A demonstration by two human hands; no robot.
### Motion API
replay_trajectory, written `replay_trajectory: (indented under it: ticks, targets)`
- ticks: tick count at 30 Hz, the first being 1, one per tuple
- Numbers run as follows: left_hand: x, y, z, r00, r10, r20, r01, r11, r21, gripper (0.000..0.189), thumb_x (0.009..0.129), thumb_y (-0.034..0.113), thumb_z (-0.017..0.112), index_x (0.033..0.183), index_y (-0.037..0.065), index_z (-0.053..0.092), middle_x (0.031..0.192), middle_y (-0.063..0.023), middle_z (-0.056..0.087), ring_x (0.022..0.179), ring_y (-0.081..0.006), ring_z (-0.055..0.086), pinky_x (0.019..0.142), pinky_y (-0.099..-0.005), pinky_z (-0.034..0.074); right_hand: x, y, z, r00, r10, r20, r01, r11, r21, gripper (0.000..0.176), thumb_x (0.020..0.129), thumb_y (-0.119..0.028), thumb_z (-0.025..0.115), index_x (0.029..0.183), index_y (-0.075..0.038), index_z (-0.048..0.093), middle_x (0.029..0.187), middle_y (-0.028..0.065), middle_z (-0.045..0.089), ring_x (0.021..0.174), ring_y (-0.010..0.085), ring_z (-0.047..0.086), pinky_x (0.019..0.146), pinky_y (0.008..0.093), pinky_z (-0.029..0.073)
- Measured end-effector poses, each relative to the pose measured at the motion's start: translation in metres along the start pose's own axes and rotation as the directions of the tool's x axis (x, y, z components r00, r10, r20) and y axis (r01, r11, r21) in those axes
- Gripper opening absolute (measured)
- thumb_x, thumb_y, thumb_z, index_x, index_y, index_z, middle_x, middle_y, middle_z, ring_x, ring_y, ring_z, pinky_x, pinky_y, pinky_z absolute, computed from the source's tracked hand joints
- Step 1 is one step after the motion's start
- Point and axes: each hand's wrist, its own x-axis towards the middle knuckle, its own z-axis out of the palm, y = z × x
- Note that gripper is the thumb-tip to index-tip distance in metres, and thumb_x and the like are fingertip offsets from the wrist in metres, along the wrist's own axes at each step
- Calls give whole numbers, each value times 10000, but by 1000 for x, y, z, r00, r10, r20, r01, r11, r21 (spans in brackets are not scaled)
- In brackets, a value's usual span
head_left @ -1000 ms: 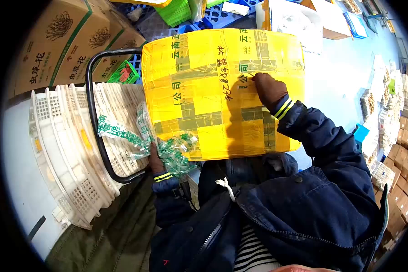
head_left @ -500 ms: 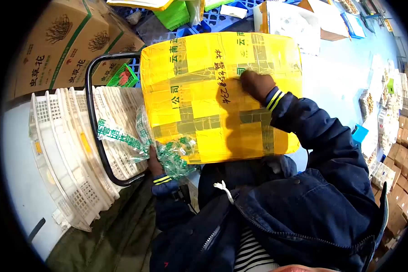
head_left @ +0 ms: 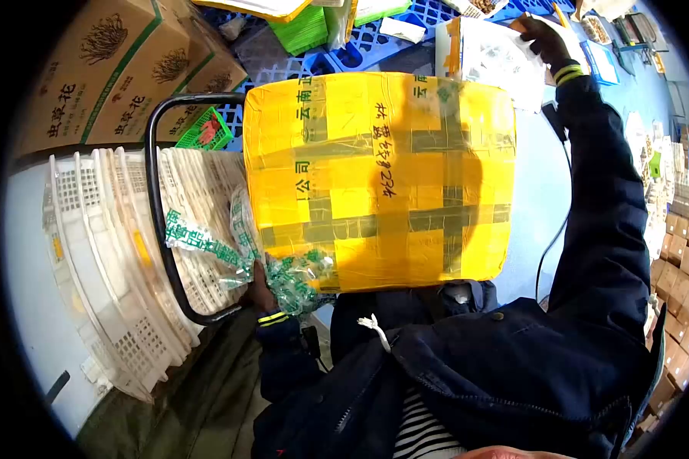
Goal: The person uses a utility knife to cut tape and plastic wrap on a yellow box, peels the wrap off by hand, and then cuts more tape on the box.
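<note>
A big carton [head_left: 329, 180] wrapped in yellow tape, with black handwriting and green print on it, fills the middle of the view. At its lower left corner, my left hand [head_left: 262, 291] is closed on a crumpled wad of clear plastic tape with green print [head_left: 295, 279]. Strips of this plastic trail left across the black metal handle [head_left: 155, 180]. My right arm stretches up to the far right, where my right hand [head_left: 545, 42] is at the edge of a white box lined with plastic [head_left: 490, 57]. Its fingers look bent but apart, and nothing shows in them.
Stacked white plastic crates [head_left: 122, 252] stand on the left, below brown printed cartons [head_left: 92, 69]. A small green basket [head_left: 210, 130] sits behind the handle. Green packs [head_left: 298, 30] lie on blue plastic pallets [head_left: 375, 38] at the back. Many brown boxes [head_left: 677, 306] are stacked far right.
My right hand has left the top of the yellow carton and moved up and right to the white box. The carton appears slightly lower in view. My left hand stays at the crumpled plastic tape.
</note>
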Motion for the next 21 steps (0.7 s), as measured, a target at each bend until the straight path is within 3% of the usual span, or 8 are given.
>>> replay_trajectory:
  ticks: [6,10,11,12,13,14,19,21]
  targets:
    - [-11,4,-12,946,231,228,-302,884,357,416,904,220,475,1251,5,399,1200,-158,468,1046,-271,491,878,-335,410,-126,-107,182,906,-113,408,327,799,-504,600,750,-407,652,1248,-156,432,1075,170,562,944,337,574,798,372,467]
    - [-10,11,-15,295,653,698,-830,-187,525,433,941,166,405,1333,4,323,1308,-207,409,1171,-318,446,981,-346,369,-79,-51,190,892,-296,341,441,735,-515,236,856,-307,518,1000,-129,578,890,112,608,804,293,608,677,376,483]
    - [-6,9,-19,299,651,697,-829,-184,528,433,941,166,405,1333,4,323,1308,-207,409,1171,-318,446,981,-346,369,-65,-59,167,839,-489,240,537,672,-510,231,865,-296,507,982,-111,580,845,123,624,799,295,614,686,365,484]
    - [0,2,-26,770,436,465,-622,675,396,427,927,128,428,1326,6,338,1300,-211,416,1162,-308,455,967,-355,382,-35,-40,147,936,-344,74,335,803,-493,264,868,-304,504,1022,-102,577,902,135,635,870,295,607,733,365,480]
    - [-1,0,-29,873,166,459,-288,934,210,426,919,110,439,1322,8,346,1296,-213,420,1157,-303,460,959,-360,388,-11,-31,127,931,-362,41,306,715,-628,296,865,-308,507,1062,-95,566,954,148,627,903,317,595,768,379,470]
    - [-1,-2,-31,902,-118,415,124,992,12,425,912,91,451,1318,9,354,1292,-215,424,1152,-298,465,952,-365,394,12,-22,107,925,-379,9,258,613,-747,332,861,-312,509,1102,-88,556,1005,160,619,935,338,584,802,393,461]
    - [-26,25,-8,984,37,174,-139,768,625,397,937,14,320,1333,32,346,1259,-198,461,1127,-264,482,917,-371,414,93,68,28,936,-25,-351,-251,649,-718,430,816,-383,521,1158,-123,534,1060,170,600,1010,349,554,857,422,435]
    - [-33,34,5,994,-11,106,-34,910,413,376,937,81,373,1311,41,384,1222,-180,493,1095,-261,505,890,-368,430,116,66,3,920,89,-382,-363,564,-742,503,789,-447,547,1170,-118,526,1080,182,588,1012,378,541,865,427,424]
